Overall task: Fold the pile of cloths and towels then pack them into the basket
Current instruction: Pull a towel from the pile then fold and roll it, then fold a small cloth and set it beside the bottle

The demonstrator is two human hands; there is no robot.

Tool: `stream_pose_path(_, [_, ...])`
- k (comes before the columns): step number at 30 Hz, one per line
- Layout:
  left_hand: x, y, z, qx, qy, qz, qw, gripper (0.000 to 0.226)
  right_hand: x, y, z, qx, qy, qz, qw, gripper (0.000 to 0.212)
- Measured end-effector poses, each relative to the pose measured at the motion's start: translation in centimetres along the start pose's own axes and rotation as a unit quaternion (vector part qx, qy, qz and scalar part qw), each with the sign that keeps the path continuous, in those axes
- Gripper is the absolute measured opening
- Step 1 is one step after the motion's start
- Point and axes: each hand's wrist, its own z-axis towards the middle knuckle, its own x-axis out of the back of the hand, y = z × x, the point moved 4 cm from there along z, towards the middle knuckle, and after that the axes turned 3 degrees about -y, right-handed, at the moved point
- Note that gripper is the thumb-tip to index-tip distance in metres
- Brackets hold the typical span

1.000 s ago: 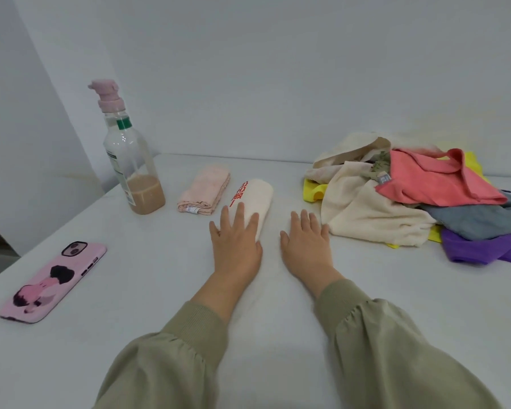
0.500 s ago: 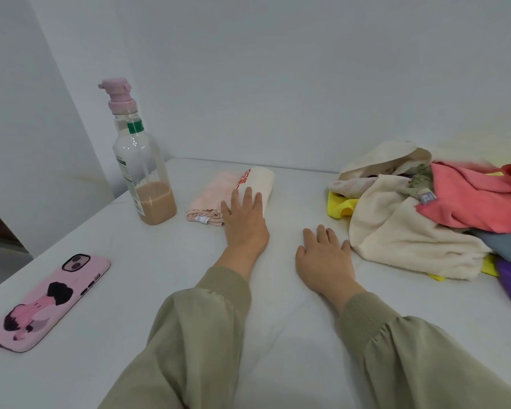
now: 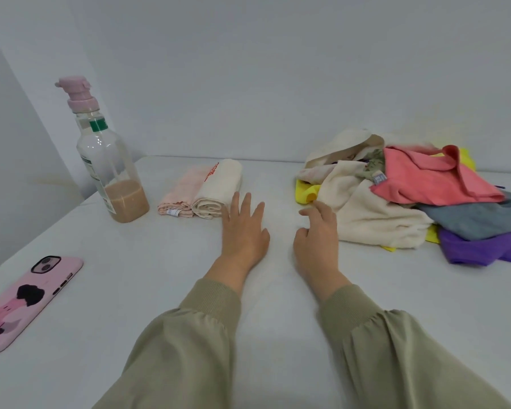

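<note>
Records loose cloth pile (image 3: 396,202) heaped by the table's (image 3: 160,290) far right edge, cream folded towel (image 3: 219,187) touching pink folded towel (image 3: 180,190) near the far edge, left hand (image 3: 244,228) flat, fingers spread, just beside the cream one, right hand (image 3: 317,234) relaxed, empty, just beside the pile, bottle (image 3: 112,172) and phone (image 3: 27,299) along the left edge.

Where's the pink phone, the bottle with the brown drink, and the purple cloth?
pink phone (image 3: 27,302), head view, middle of its case back.
bottle (image 3: 105,160), head view, clear wall above the drink.
purple cloth (image 3: 484,246), head view, middle of its front fold.
</note>
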Motion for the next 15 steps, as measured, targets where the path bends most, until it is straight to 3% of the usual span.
stream_pose_path(9, [-1.2, 8.7, -1.7, -0.077, -0.063, -0.117, 0.988, 0.063, 6.3, 4.6, 0.5, 0.004, 0.098, -0.095, 0.991, 0.043])
stream_pose_path(15, [-3.1, 12.6, -1.5, -0.139, -0.150, -0.064, 0.977, 0.060, 9.2, 7.7, 2.2, -0.040, 0.101, -0.158, 0.981, 0.038])
